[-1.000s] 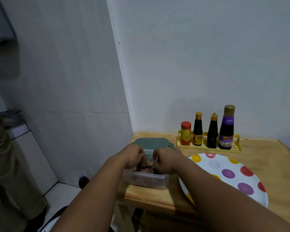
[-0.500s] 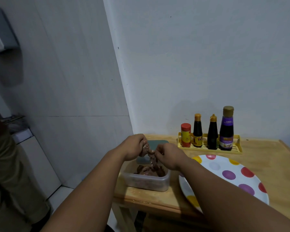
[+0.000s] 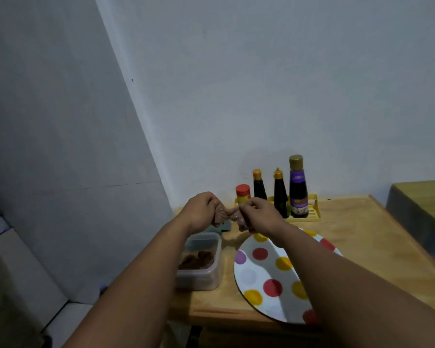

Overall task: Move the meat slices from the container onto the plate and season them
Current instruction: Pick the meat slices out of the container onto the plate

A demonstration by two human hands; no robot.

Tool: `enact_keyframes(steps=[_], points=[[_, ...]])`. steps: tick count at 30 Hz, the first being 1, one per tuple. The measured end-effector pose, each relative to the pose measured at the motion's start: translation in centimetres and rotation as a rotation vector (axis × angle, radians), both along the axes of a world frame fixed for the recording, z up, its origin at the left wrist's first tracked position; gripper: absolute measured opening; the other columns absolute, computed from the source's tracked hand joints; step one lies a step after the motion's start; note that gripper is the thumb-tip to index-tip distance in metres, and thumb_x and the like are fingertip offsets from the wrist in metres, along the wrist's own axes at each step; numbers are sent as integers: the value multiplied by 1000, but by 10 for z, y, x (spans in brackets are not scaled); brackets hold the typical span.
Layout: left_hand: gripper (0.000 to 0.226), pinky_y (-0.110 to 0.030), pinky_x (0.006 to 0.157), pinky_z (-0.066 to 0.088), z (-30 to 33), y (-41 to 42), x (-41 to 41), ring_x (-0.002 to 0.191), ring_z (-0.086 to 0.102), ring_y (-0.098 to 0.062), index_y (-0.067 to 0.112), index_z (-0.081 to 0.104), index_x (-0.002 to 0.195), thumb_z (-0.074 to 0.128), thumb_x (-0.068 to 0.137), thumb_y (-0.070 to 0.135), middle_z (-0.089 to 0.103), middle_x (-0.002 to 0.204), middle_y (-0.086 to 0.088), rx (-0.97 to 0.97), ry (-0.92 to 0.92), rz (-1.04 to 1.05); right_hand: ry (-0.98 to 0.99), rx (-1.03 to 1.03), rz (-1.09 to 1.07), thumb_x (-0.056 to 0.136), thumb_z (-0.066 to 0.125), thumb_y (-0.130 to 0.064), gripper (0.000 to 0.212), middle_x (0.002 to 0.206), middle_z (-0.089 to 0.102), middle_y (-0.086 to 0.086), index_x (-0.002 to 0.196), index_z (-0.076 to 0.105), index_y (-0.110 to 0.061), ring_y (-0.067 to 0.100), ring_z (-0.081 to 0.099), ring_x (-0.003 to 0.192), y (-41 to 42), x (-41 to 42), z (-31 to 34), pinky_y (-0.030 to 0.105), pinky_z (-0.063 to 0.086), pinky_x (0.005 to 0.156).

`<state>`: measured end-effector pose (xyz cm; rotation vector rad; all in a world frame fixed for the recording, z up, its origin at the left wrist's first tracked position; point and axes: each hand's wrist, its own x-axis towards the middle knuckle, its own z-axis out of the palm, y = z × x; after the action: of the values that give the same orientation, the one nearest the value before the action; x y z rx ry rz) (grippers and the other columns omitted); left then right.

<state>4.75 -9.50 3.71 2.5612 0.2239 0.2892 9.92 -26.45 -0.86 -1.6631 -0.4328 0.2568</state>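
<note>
A brownish meat slice (image 3: 228,214) hangs stretched in the air between my two hands, above the gap between container and plate. My left hand (image 3: 201,214) pinches its left end and my right hand (image 3: 258,215) pinches its right end. Below them, a clear plastic container (image 3: 203,266) at the table's left edge holds more dark meat slices (image 3: 199,258). To its right lies a white plate with coloured dots (image 3: 269,272), with nothing on it; my right forearm crosses over its far side.
A yellow rack (image 3: 312,214) at the back of the wooden table (image 3: 377,247) holds a red-capped shaker (image 3: 242,196), two dark sauce bottles (image 3: 279,194) and a taller purple-labelled bottle (image 3: 298,189). A green lid (image 3: 224,226) lies behind the container. Walls stand close at the left and rear.
Both hands have risen out of the container, lifting a meat slice and carrying it right toward the plate. The camera view has swung to the right.
</note>
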Motion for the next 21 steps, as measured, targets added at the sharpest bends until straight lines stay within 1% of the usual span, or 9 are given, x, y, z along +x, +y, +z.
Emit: enact_keyframes(steps=[2, 4, 7, 9, 11, 14, 16, 18, 21], points=[[23, -29, 69, 46, -4, -15, 9, 87, 61, -22, 11, 61, 100, 40, 105, 20, 65, 98, -8, -7, 28, -14, 88, 48, 33, 99, 54, -25, 23, 68, 64, 12, 84, 58, -8, 24, 58, 65, -19, 5, 0, 35, 45, 64], [24, -21, 57, 45, -11, -32, 20, 72, 60, -13, 9, 61, 100, 40, 105, 19, 65, 88, -5, -23, 63, -45, 133, 13, 35, 90, 69, -23, 20, 77, 67, 19, 93, 60, -5, 24, 61, 69, -42, 11, -6, 36, 48, 66], [24, -16, 45, 38, -21, -55, 31, 62, 56, -10, 8, 60, 94, 42, 105, 19, 61, 78, -2, -8, 99, -85, 164, -91, 19, 80, 80, -16, 37, 89, 69, 18, 108, 59, -6, 23, 65, 78, -66, 18, -18, 36, 51, 67], [25, -20, 45, 37, -29, -69, 40, 66, 55, -17, 7, 57, 89, 42, 105, 19, 58, 79, -5, 20, 132, -111, 170, -130, -44, 81, 78, -16, 37, 93, 71, 18, 110, 57, -9, 25, 66, 82, -82, 24, -28, 35, 51, 67], [29, -17, 43, 41, -36, -80, 43, 58, 58, -16, 4, 56, 86, 40, 106, 18, 58, 73, -6, -34, 182, -146, 155, -166, -106, 84, 74, -16, 33, 96, 71, 21, 110, 57, -9, 26, 64, 79, -94, 30, -36, 36, 49, 66], [34, -29, 58, 51, -49, -92, 47, 59, 60, -18, 13, 52, 74, 38, 106, 17, 59, 64, -3, -75, 261, -168, 94, -264, -151, 84, 72, -17, 26, 92, 71, 17, 105, 57, -12, 23, 62, 72, -105, 37, -44, 33, 50, 63], [30, -32, 63, 49, -58, -94, 51, 70, 59, -21, 16, 53, 79, 38, 105, 18, 58, 72, -2, -7, 314, -160, 51, -343, -151, 85, 72, -18, 24, 91, 70, 11, 104, 58, -15, 18, 63, 71, -108, 40, -48, 28, 48, 59], [26, -28, 58, 48, -64, -93, 53, 70, 60, -19, 13, 58, 88, 39, 104, 19, 61, 77, -3, 30, 377, -145, 0, -437, -126, 86, 71, -18, 22, 97, 69, 10, 104, 60, -15, 19, 65, 80, -108, 41, -53, 27, 48, 62], [30, -25, 44, 49, -70, -89, 53, 53, 65, -13, 10, 60, 84, 39, 104, 18, 68, 71, -8, 21, 462, -143, -52, -560, -102, 85, 71, -20, 20, 107, 65, 11, 102, 63, -12, 25, 63, 94, -106, 43, -59, 30, 49, 72]])
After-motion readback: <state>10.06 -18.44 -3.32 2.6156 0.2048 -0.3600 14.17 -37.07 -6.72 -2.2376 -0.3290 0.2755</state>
